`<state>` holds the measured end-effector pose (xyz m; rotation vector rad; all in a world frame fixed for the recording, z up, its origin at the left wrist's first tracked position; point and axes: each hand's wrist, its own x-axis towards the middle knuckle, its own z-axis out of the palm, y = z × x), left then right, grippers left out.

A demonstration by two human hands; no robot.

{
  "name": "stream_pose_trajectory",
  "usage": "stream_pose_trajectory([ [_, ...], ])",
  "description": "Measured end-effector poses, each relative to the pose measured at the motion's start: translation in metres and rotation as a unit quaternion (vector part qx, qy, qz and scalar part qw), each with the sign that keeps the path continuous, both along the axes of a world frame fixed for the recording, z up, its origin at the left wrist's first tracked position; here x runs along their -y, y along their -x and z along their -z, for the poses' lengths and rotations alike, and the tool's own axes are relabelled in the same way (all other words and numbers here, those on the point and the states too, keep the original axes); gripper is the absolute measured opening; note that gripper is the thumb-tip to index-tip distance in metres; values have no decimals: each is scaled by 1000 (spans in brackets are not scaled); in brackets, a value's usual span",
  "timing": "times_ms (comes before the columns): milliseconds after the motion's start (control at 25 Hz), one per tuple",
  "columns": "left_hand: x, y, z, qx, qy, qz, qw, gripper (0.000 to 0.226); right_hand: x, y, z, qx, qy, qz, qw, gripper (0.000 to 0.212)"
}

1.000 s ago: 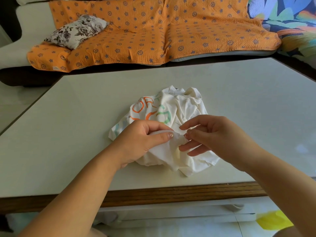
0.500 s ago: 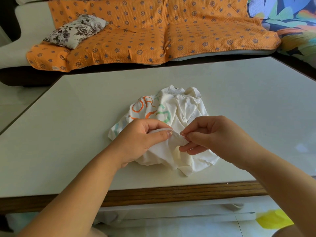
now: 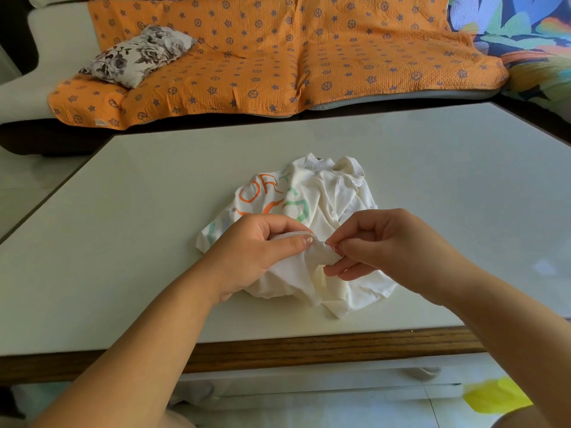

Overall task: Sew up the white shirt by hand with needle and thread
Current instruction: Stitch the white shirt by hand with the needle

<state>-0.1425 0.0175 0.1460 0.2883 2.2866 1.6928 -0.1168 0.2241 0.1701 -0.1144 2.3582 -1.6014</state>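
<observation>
Clearly the sewing is in progress, not finished. The white shirt [image 3: 312, 217] lies crumpled in the middle of the frame on the counter [image 3: 123, 242]. The left hand [image 3: 256, 254] is clamped on a fold of its cloth, thumb pressing it against the fingers. The right hand [image 3: 392, 242] pinches the needle [image 3: 324, 241], whose tip touches the fold just beside the left thumb. The thread is too thin to see, and no finished stitches are visible, so I cannot tell how much seam is left; I judge several stitches and the knot remain.
</observation>
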Motion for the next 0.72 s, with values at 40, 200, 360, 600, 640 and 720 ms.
stream_pose_trajectory([
  [40,0,0,0,1,-1,1,1000,9,0,0,0,0,1,-4,1000,14],
  [200,0,0,0,5,-7,8,1000,8,-1,0,0,-3,11,-20,1000,14],
  [360,-1,1,-1,25,-33,19,999,20,-3,1,1,7,41,-45,998,14],
  [600,-4,1,2,46,-65,2,997,16,3,3,8,16,81,-45,996,6],
  [640,-5,1,2,49,-65,1,997,13,4,3,9,17,88,-41,995,5],
  [720,-7,0,3,54,-58,5,997,5,7,5,12,19,86,-37,995,7],
])
